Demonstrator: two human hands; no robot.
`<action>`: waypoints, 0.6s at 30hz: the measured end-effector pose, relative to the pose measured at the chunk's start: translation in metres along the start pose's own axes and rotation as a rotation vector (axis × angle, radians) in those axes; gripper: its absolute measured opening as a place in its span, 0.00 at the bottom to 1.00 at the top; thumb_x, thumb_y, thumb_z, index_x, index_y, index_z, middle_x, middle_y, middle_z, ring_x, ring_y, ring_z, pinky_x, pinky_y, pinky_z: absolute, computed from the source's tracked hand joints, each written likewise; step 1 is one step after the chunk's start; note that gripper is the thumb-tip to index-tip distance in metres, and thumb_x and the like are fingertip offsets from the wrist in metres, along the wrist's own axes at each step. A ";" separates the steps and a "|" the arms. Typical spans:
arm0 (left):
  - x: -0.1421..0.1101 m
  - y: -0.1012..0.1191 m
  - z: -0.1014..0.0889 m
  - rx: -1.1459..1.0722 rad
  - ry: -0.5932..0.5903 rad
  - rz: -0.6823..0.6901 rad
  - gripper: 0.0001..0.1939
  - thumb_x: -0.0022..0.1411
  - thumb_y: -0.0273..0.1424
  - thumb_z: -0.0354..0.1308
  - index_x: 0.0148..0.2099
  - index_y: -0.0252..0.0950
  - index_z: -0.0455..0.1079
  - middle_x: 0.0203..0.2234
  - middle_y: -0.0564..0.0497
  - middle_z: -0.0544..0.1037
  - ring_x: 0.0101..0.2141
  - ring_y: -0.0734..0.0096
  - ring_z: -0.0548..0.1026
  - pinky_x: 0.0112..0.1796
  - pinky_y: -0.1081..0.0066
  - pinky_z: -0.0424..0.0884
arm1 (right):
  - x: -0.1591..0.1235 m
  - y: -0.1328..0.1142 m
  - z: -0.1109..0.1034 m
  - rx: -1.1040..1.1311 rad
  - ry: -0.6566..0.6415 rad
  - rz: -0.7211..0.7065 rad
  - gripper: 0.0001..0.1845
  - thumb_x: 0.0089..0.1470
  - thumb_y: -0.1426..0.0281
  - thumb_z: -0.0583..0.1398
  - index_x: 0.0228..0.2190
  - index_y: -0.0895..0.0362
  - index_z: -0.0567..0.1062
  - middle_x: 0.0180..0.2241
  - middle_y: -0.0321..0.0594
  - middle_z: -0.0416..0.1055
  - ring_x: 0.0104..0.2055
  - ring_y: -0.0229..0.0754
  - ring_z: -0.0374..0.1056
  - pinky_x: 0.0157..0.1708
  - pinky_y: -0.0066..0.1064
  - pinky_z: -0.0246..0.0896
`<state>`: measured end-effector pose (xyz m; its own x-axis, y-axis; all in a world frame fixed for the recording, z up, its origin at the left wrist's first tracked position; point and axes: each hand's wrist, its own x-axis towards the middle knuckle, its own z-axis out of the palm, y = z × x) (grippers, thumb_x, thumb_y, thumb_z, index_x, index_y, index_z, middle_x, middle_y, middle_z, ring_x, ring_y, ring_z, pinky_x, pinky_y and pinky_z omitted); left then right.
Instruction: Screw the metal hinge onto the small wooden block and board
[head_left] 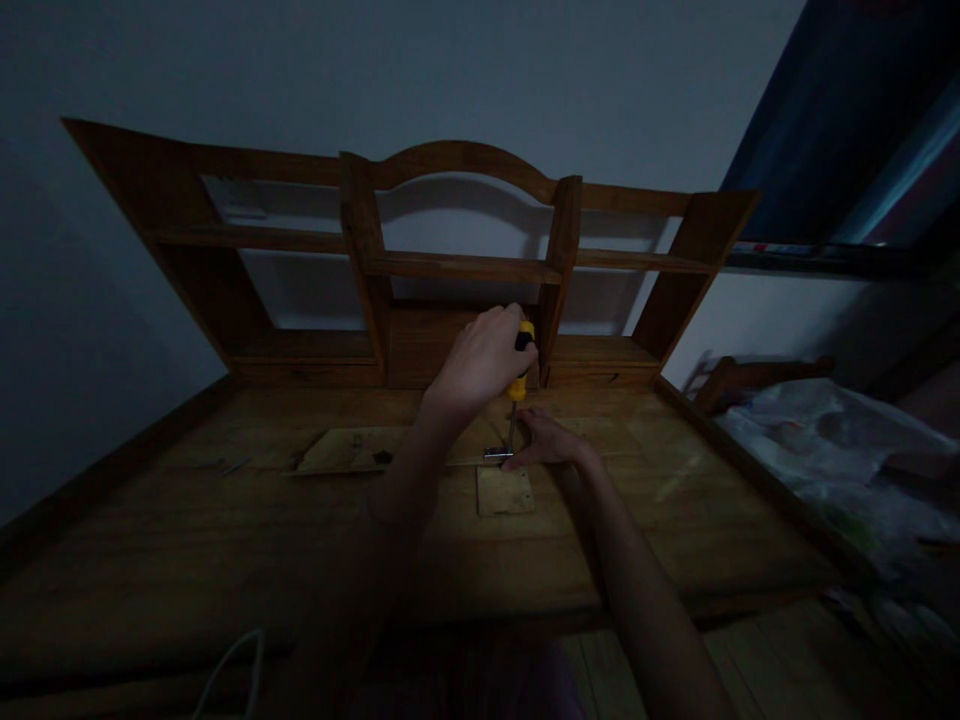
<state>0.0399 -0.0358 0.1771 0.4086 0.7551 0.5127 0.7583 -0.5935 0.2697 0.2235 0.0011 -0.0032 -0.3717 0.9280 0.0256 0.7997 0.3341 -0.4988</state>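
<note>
My left hand (487, 355) is closed around the yellow and black handle of a screwdriver (519, 385). The screwdriver stands nearly upright, its shaft reaching down to the right end of a small shiny metal piece that looks like a hinge (496, 454). That piece lies at the near edge of a long wooden board (349, 449), beside a small square wooden block (504, 491). Low over the board, my right hand (549, 438) rests with thumb and fingers spread around the screwdriver tip. Its thumb touches down close to the metal piece; the outer fingers are hard to see.
A wooden desk (300, 550) carries a shelf unit (465, 268) along its back. A thin light object (235, 467) lies on the left. Beyond the right edge are a chair (772, 368) and crumpled clear plastic (825, 440). A white cable (255, 650) hangs at the front. The room is dim.
</note>
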 end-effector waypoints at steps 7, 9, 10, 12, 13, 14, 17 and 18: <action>-0.004 0.011 0.003 -0.061 -0.046 0.072 0.12 0.70 0.32 0.49 0.52 0.34 0.65 0.46 0.42 0.71 0.48 0.59 0.73 0.51 0.61 0.68 | -0.001 -0.001 -0.001 -0.019 0.006 -0.007 0.56 0.30 0.44 0.73 0.57 0.59 0.68 0.55 0.54 0.65 0.60 0.60 0.61 0.59 0.46 0.57; -0.005 0.011 0.006 -0.056 -0.029 0.079 0.14 0.72 0.38 0.47 0.52 0.35 0.64 0.47 0.41 0.69 0.49 0.58 0.72 0.51 0.60 0.68 | -0.001 -0.002 -0.002 -0.019 0.003 -0.001 0.56 0.30 0.44 0.73 0.56 0.60 0.68 0.55 0.54 0.65 0.60 0.60 0.61 0.59 0.45 0.57; -0.005 0.010 0.008 -0.047 -0.018 0.078 0.15 0.72 0.40 0.48 0.51 0.35 0.64 0.47 0.42 0.69 0.49 0.57 0.72 0.51 0.59 0.68 | -0.002 -0.002 -0.002 -0.016 0.003 0.000 0.56 0.30 0.44 0.73 0.56 0.59 0.68 0.55 0.54 0.65 0.60 0.60 0.61 0.60 0.45 0.57; -0.005 0.009 0.011 -0.026 0.006 0.073 0.15 0.70 0.41 0.51 0.50 0.36 0.65 0.48 0.42 0.68 0.49 0.56 0.72 0.51 0.59 0.69 | -0.002 -0.002 -0.002 -0.005 0.003 -0.003 0.56 0.30 0.45 0.73 0.56 0.58 0.68 0.55 0.53 0.66 0.61 0.60 0.60 0.60 0.46 0.56; -0.004 0.008 0.012 -0.021 0.015 0.069 0.14 0.70 0.39 0.53 0.50 0.35 0.65 0.48 0.41 0.68 0.49 0.56 0.72 0.51 0.60 0.69 | -0.002 -0.002 -0.002 -0.002 0.004 -0.005 0.55 0.30 0.45 0.73 0.57 0.58 0.68 0.55 0.52 0.66 0.61 0.60 0.60 0.60 0.47 0.56; -0.004 0.007 0.012 -0.021 0.023 0.066 0.13 0.70 0.38 0.53 0.51 0.35 0.64 0.48 0.41 0.68 0.48 0.57 0.72 0.51 0.60 0.69 | -0.001 -0.002 -0.001 -0.004 0.004 -0.006 0.55 0.30 0.45 0.73 0.56 0.57 0.68 0.56 0.52 0.65 0.61 0.60 0.60 0.60 0.47 0.56; -0.002 0.008 0.011 -0.031 0.037 0.058 0.14 0.69 0.31 0.53 0.54 0.32 0.62 0.48 0.40 0.69 0.49 0.57 0.72 0.52 0.59 0.68 | 0.000 0.000 0.000 -0.020 -0.002 -0.002 0.56 0.30 0.44 0.73 0.57 0.59 0.68 0.56 0.53 0.65 0.61 0.60 0.59 0.61 0.47 0.55; -0.002 0.008 0.010 -0.033 0.033 0.060 0.14 0.69 0.30 0.52 0.55 0.32 0.62 0.48 0.41 0.70 0.50 0.57 0.72 0.53 0.59 0.68 | 0.000 0.000 0.000 -0.024 -0.004 -0.002 0.57 0.30 0.44 0.73 0.57 0.59 0.68 0.56 0.54 0.65 0.61 0.61 0.59 0.61 0.47 0.55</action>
<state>0.0507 -0.0392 0.1702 0.4354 0.7088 0.5550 0.7157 -0.6465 0.2643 0.2237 0.0007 -0.0029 -0.3751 0.9267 0.0225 0.8102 0.3395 -0.4778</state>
